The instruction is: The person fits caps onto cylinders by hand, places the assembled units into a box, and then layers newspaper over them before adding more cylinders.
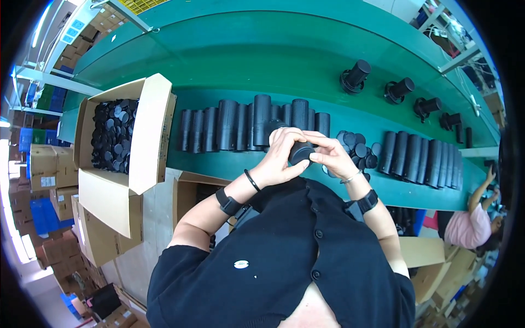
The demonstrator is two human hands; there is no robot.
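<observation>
Close in front of my chest, my left hand [280, 157] is wrapped round a black tube [297, 155], its round end tilted toward me. My right hand [332, 155] pinches a round black cap [302, 158] at that end with thumb and fingers. Whether the cap sits fully on the tube cannot be made out. Just beyond my hands, a row of upright black tubes [227, 124] stands on the green table. Beside my right hand lies a loose pile of round black caps [358, 147]. Another group of black tubes [418, 157] stands further right.
An open cardboard box [150, 131] full of black discs [115, 131] stands at the left. Several black flanged fittings [356, 76] are along the back right of the green table [246, 54]. A co-worker in a pink top [470, 225] works at the far right.
</observation>
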